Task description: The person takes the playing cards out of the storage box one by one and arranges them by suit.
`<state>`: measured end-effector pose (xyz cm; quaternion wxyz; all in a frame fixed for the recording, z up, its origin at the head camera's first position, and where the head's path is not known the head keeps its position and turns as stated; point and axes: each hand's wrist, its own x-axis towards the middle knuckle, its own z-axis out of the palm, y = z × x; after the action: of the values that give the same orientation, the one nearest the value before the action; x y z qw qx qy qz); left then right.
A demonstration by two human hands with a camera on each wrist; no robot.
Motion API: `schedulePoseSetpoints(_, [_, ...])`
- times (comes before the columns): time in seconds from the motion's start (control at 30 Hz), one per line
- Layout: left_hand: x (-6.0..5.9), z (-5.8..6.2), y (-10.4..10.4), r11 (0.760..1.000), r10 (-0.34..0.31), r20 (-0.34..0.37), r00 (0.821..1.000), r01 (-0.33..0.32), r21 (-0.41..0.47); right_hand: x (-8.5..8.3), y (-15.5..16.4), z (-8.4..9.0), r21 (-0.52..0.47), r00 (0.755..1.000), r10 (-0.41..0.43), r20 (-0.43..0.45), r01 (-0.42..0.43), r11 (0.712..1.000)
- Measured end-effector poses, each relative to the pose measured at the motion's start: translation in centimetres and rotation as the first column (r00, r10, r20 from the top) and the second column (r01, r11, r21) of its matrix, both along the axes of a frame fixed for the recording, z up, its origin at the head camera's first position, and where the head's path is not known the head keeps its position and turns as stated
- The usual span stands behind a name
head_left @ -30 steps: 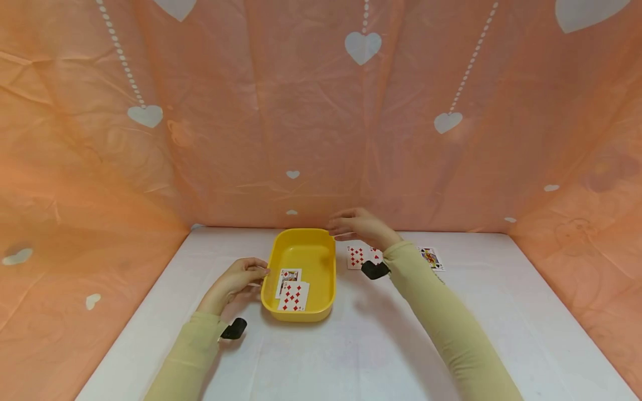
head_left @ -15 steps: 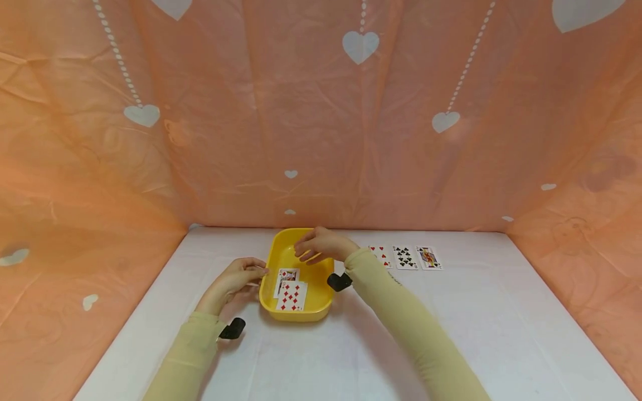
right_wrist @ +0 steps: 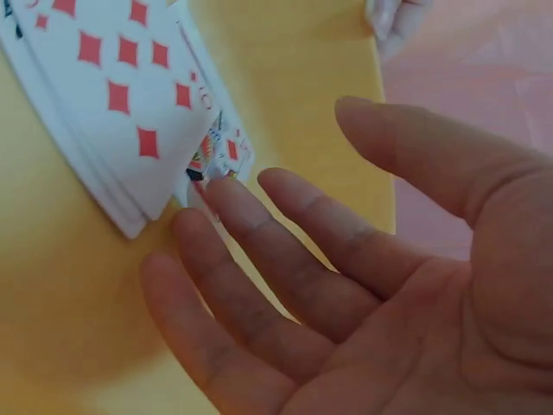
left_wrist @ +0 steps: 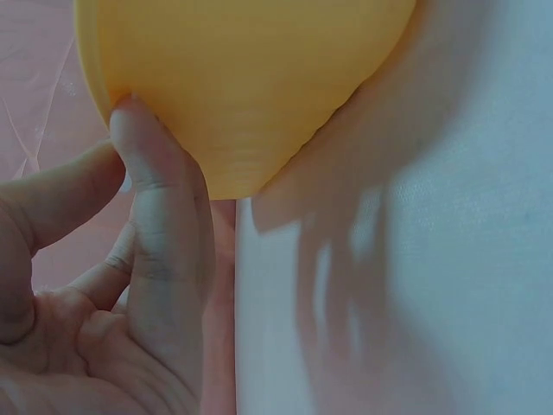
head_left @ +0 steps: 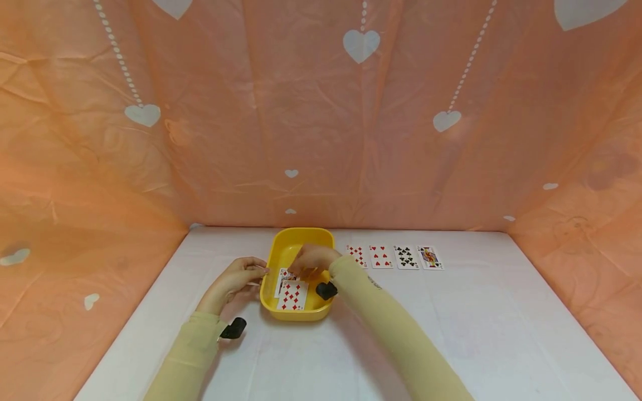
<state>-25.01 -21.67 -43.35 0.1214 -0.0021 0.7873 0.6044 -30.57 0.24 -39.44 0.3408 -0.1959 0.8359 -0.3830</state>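
Note:
A yellow plastic tray [head_left: 296, 315] stands on the white table. In its near-left part a diamond playing card [head_left: 293, 295] lies over a face card [head_left: 278, 278]. The right wrist view shows further card edges under the diamond card. My left hand [head_left: 238, 281] pinches the tray's left rim between thumb and finger, as the left wrist view also shows. My right hand [head_left: 313, 259] is inside the tray, its fingers loosely bent and spread, with nothing between them. Its fingertips [right_wrist: 226, 194] are at the face card's edge; whether they touch it I cannot tell.
Right of the tray, a row of face-up cards lies flat: a diamond card [head_left: 357, 257], a heart card [head_left: 381, 257], a club card [head_left: 405, 257] and a face card [head_left: 430, 258]. An orange curtain [head_left: 321, 139] with hearts hangs behind and at both sides.
My right hand has come from beyond the tray's far-right rim leftward and down into the tray, to the cards, uncovering the table row. My left hand and the tray have stayed put.

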Motion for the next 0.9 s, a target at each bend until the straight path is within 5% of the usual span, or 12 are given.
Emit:
schedulePoseSetpoints(0.53, [0.18, -0.03, -0.02, 1.0, 0.0, -0.007, 1.0, 0.0, -0.004, -0.05, 0.12, -0.98, 0.085, 0.999, 0.002, 0.046, -0.006, 0.996])
schedulePoseSetpoints(0.9, [0.18, -0.02, -0.02, 1.0, 0.009, 0.001, 1.0, -0.009, -0.012, 0.0, -0.2, -0.95, 0.105, 0.997, -0.007, -0.08, 0.016, 0.994])
